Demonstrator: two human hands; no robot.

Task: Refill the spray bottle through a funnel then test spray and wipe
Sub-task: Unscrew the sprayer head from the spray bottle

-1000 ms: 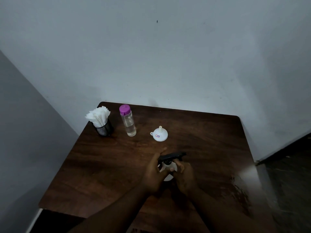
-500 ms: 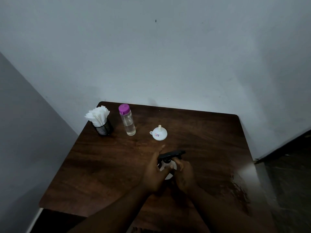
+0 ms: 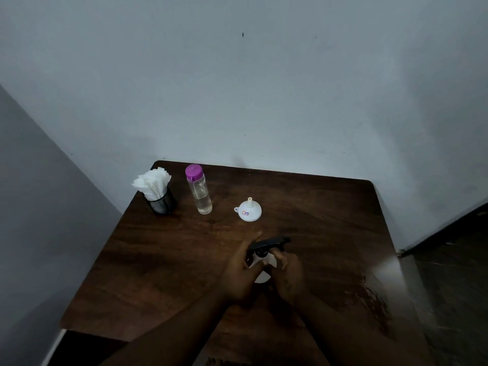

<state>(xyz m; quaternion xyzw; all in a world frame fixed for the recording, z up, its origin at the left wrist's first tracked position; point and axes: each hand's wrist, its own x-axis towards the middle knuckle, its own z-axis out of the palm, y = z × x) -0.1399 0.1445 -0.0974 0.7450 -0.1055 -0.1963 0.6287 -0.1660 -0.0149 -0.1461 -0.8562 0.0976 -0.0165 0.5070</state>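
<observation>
A small white spray bottle [image 3: 262, 276] with a black trigger head [image 3: 269, 243] stands upright near the middle of the dark wooden table [image 3: 163, 260]. My left hand [image 3: 241, 270] wraps around the bottle's left side. My right hand [image 3: 289, 276] grips it from the right, fingers up at the neck below the trigger head. Most of the bottle body is hidden by both hands. A white funnel [image 3: 249, 210] lies upside down behind the bottle. A clear water bottle [image 3: 199, 191] with a purple cap stands further left.
A black mesh cup with white tissues [image 3: 155, 191] stands at the table's back left corner. The table sits against a grey wall [image 3: 237, 88]. A wet-looking patch [image 3: 369, 294] marks the table's right side. Dark floor [image 3: 454, 273] lies to the right.
The trigger head has turned slightly between my hands, its nozzle end swinging a little. Both hands stay on the bottle at the same spot.
</observation>
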